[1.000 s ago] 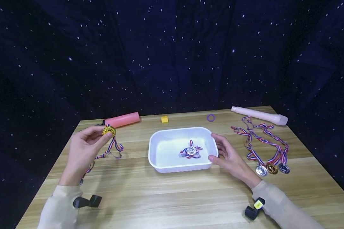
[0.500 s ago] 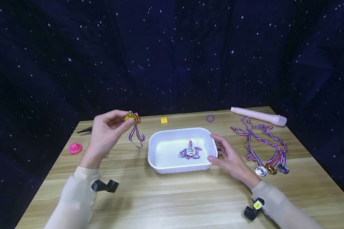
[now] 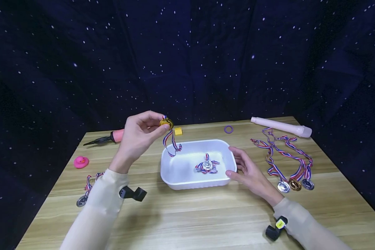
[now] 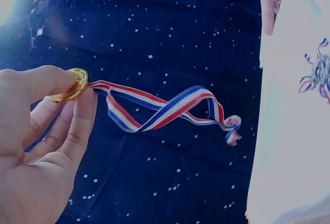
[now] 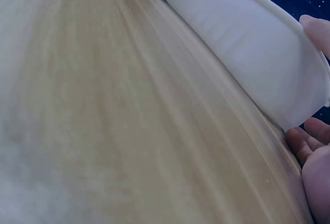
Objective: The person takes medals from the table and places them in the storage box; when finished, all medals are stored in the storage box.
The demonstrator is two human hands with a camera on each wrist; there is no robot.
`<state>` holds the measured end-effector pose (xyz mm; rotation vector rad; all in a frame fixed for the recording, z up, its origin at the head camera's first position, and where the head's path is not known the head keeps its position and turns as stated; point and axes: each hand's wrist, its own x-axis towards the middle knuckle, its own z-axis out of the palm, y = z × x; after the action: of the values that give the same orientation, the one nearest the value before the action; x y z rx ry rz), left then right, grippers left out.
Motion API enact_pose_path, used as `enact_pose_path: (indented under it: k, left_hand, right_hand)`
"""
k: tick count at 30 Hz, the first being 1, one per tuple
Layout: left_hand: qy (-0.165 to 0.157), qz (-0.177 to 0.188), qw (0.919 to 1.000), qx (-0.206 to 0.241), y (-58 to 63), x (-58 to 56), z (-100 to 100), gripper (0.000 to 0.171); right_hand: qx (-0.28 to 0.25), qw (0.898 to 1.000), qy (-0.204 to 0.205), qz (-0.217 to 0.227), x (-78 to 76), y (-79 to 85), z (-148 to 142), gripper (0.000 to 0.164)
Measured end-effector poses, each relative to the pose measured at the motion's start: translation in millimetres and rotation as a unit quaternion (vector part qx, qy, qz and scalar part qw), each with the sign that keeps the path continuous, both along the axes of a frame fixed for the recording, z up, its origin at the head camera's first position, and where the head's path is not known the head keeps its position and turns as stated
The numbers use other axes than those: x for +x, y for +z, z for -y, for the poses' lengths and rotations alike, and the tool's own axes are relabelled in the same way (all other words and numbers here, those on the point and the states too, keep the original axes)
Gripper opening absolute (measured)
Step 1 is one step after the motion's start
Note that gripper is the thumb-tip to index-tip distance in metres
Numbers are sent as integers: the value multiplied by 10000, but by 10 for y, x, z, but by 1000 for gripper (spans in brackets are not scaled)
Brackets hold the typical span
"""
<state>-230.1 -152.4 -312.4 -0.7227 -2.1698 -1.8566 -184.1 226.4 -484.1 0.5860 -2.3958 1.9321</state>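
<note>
Currently, the left hand is pinching the gold medal near the far left corner of the white tray, which the right hand is gripping; the dangling ribbon might be risking a snag on that corner, though depth is hard to judge.

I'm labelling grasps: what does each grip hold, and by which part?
The left grip pinches the gold medal by its disc, ribbon hanging loose; the right grip holds the white tub by its right end.

Light wood-grain worktop, bearing: white oblong plastic tub; pink toy duck; pink-and-black cylinder (partly hidden); yellow block; purple ring; pale-pink tube; four ribboned metal medals.
</note>
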Motion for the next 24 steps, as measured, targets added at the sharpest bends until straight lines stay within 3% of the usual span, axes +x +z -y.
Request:
enact_pose_path:
  k: [8,17,24]
  left_hand:
    - [-70,490,9986,-181,-137,-12,-253,18]
    - [-113,915,9940,-589,-476,7,-457,14]
    - [51,1354,9833,-1215,-708,31,-521,13]
  right_hand:
    - [-8,10000,-13,-27,-3,3,0,82]
    - [-43,10000,5,-89,-7,14,7,84]
    - [6,10000,3,-58,1,13,2,84]
